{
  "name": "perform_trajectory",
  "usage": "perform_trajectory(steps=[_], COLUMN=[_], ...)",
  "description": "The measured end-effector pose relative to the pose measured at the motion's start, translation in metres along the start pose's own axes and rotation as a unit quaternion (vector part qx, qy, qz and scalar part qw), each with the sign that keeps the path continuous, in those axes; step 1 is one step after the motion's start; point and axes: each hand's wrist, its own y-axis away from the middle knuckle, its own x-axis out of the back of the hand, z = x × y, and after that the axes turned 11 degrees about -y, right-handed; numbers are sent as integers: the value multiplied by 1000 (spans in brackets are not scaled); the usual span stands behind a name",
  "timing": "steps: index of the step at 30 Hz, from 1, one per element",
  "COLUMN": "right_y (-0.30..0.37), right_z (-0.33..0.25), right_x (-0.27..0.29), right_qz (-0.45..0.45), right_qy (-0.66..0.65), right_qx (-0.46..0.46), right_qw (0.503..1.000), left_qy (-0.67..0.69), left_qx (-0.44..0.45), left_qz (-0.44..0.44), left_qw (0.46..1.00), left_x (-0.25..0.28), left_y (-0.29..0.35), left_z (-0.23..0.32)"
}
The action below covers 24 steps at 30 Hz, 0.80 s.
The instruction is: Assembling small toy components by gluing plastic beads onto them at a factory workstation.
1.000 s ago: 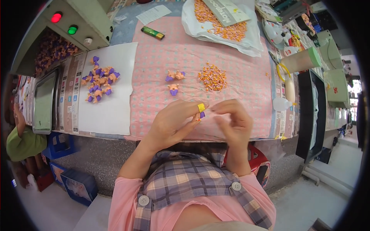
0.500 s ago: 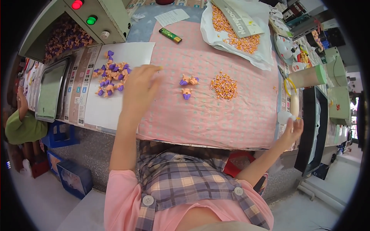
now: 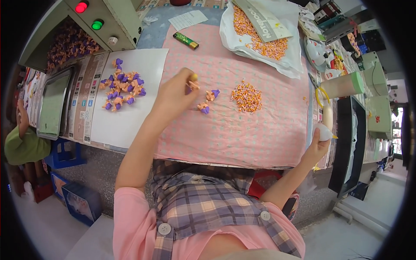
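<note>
Over the pink cloth (image 3: 268, 143), my left hand (image 3: 175, 95) is closed in a pinch on a small peach-coloured figurine (image 3: 193, 86). Just right of those fingers lie two purple-and-peach figurines, one upper (image 3: 212, 94) and one lower (image 3: 203, 107). A pile of tiny orange, yellow and pink pieces (image 3: 246, 97) is further right on the cloth. At the table's right edge my right hand (image 3: 319, 149) is wrapped round a white squeeze bottle (image 3: 321, 132) with a yellow tip. Part of the bottle is hidden by the fingers.
More figurines lie on a white sheet (image 3: 104, 125) at left, beside a metal machine (image 3: 123, 21) full of them. A bag of small pieces (image 3: 227, 39) and a green lighter (image 3: 185, 40) lie behind. Yellow-handled scissors (image 3: 320, 96) and a black tray (image 3: 339, 160) are at right.
My left hand has moved right from beside the sheet and picked up one of the three figurines on the cloth. My right hand has closed on the squeeze bottle.
</note>
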Motion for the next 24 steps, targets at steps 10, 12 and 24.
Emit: perform_trajectory(steps=[10,12,24], right_y=[53,59,68], right_z=[-60,-65,-80], right_x=[-82,-85,-90], right_qz=[-145,-149,-41], right_qy=[-290,-307,-248], right_qx=[6,-1,155], right_qw=[946,940,955], left_qy=[542,584,692], left_qx=[101,127,147], left_qz=[-164,-184,-237], left_qw=[818,780,665], left_x=[-22,-26,-33], left_y=[44,49,59], left_z=[39,42,38])
